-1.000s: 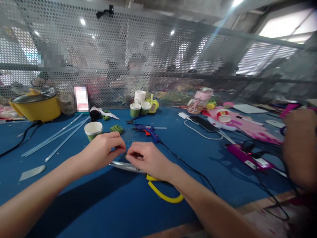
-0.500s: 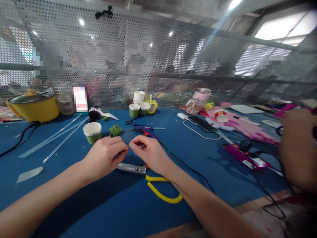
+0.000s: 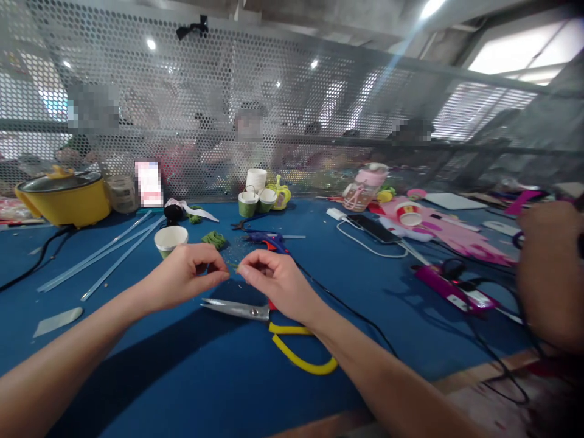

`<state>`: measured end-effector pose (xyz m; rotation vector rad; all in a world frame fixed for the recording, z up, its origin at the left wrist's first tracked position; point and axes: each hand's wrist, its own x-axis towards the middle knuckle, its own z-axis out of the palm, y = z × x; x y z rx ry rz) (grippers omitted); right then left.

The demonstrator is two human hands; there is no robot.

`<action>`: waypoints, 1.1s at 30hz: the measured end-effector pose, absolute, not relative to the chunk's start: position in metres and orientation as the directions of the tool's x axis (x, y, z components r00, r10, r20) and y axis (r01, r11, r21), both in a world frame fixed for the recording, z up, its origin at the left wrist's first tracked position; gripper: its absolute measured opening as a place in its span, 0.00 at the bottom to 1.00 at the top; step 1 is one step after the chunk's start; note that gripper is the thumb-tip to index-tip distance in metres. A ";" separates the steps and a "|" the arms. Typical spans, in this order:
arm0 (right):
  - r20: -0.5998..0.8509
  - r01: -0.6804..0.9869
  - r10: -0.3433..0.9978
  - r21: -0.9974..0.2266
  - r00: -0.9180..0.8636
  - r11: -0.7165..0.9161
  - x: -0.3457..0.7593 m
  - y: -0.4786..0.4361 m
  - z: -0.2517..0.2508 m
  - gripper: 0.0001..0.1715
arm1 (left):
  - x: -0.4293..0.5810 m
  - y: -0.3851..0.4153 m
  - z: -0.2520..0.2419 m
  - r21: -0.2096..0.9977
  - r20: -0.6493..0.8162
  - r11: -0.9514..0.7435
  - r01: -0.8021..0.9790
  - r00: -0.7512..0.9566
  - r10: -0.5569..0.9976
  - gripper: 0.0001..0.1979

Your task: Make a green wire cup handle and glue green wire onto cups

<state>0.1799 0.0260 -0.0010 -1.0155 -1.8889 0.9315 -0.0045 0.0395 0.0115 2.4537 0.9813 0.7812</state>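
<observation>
Head view. The left hand (image 3: 185, 277) and the right hand (image 3: 274, 281) are raised over the blue table (image 3: 191, 371), fingertips meeting at centre. Both hands are closed in a pinch on a small greenish piece (image 3: 234, 266) held between them; it is too small to identify.

Directly below the hands, yellow-handled scissors (image 3: 274, 328) lie flat on the table, blades pointing left, handles toward the near right. Just beyond the left hand stands a paper cup (image 3: 170, 239). A blue glue gun (image 3: 269, 239) lies just beyond the right hand, its black cord running toward the near right. A green tuft (image 3: 213, 239) lies between cup and glue gun.

Far left: a yellow pot (image 3: 64, 198) and long clear sticks (image 3: 107, 253). Right edge: another person's arm (image 3: 552, 274), blurred.
</observation>
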 end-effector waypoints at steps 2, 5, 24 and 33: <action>0.293 0.335 0.898 -0.853 -0.329 0.401 0.179 0.029 -0.005 0.09 | 0.000 0.035 0.009 0.458 0.389 -0.713 0.531 0.601 0.698 0.07; 0.340 0.457 0.877 -0.755 -0.339 0.469 0.177 0.031 -0.011 0.06 | 0.004 0.029 0.008 0.277 0.437 -0.781 0.560 0.651 0.621 0.09; 0.363 0.439 0.879 -0.765 -0.310 0.471 0.179 0.032 -0.011 0.05 | 0.008 0.036 -0.003 0.507 0.424 -0.689 0.518 0.547 0.722 0.07; 0.441 0.456 0.682 -0.518 -0.583 0.724 0.178 0.024 -0.004 0.07 | -0.003 0.042 0.013 0.470 0.378 -0.685 0.557 0.574 0.726 0.07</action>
